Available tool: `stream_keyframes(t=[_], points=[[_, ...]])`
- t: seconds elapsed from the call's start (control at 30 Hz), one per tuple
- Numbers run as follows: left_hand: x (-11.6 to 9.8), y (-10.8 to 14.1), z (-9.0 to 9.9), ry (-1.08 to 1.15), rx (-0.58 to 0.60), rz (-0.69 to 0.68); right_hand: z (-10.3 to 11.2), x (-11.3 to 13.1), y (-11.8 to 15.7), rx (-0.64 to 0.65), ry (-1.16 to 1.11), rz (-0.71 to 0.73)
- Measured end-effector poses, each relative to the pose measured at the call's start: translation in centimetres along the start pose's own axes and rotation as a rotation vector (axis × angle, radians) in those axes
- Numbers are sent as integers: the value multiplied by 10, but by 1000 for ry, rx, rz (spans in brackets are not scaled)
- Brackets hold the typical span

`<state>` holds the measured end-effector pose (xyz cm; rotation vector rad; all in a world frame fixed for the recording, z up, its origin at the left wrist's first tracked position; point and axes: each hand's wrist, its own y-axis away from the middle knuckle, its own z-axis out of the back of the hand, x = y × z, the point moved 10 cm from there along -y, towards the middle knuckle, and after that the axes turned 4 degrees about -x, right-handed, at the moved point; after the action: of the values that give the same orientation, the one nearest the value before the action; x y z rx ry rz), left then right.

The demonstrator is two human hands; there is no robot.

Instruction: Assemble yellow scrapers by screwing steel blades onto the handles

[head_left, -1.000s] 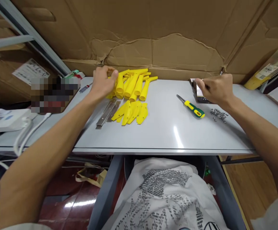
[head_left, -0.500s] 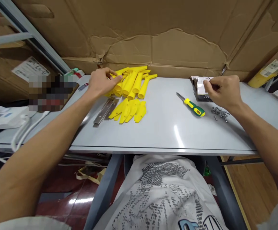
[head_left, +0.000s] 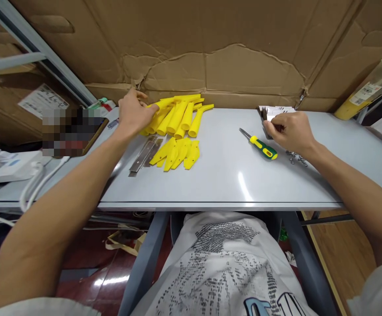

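Note:
My left hand (head_left: 136, 113) is at the left end of a pile of hollow yellow plastic handles (head_left: 176, 117). Its thumb touches the pile, the index finger stands apart from it, and the other fingers are hidden. In front of the pile lie flat pointed yellow plates (head_left: 175, 153) beside thin grey metal strips (head_left: 142, 156). My right hand (head_left: 289, 131) is closed in a pinch at the front of a stack of folded printed cards (head_left: 278, 109); what lies between the fingertips is too small to make out. Partly behind its wrist are loose screws (head_left: 296, 159). A green and yellow screwdriver (head_left: 263, 148) lies to its left.
A torn cardboard sheet (head_left: 174, 72) stands along the back of the white table (head_left: 210, 182). At the left are a phone (head_left: 94, 138), white cables (head_left: 42, 184) and a white box (head_left: 11, 164). A yellow container (head_left: 363, 94) leans at the far right.
My right hand has moved left and slightly nearer, from over the cards to their front edge. My left hand has drawn back a little to the left. The view has shifted slightly.

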<state>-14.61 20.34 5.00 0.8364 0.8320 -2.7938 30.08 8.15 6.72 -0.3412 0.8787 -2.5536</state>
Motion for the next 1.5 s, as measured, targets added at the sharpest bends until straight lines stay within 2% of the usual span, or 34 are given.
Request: stream_keyframes(t=[0.1,0.23,0.33,0.4,0.5,0.57,0.7,0.8,0.9,0.97,1.07,1.17,1.23,1.27,1.4,1.5], points=[[-1,-1,7,-21,-33,-48,3,1,0,-30,-4,9],[-19,8,24,23,-140,-197,2,1,-1,-35,-1,9],[-46,22,39,101,-241,-415,6,4,-1,-52,-26,-1],[-69,35,43,159,-256,-599,13,6,0,-98,-111,-29],[-99,62,41,193,-234,-830,28,6,1,-209,-360,-113],[-117,85,34,157,-207,-978,29,7,2,-215,-545,-158],[-142,134,13,34,-104,-1234,9,24,2,-22,-870,-189],[-148,150,3,-11,8,-1246,-2,36,6,76,-981,-176],[-149,152,7,-1,91,-1185,1,42,8,66,-870,-90],[-149,148,21,81,80,-1136,10,52,10,21,-673,54],[-145,132,42,195,19,-1013,15,78,19,-19,-346,360],[-137,113,38,88,35,-885,7,98,33,-23,-182,573],[-134,104,29,38,110,-858,3,103,38,-13,-167,633],[-134,103,22,44,188,-868,1,105,40,0,-172,646],[-132,119,-11,124,691,-943,1,107,44,14,-170,660],[-127,134,-15,139,920,-967,8,110,49,-19,-159,692]])
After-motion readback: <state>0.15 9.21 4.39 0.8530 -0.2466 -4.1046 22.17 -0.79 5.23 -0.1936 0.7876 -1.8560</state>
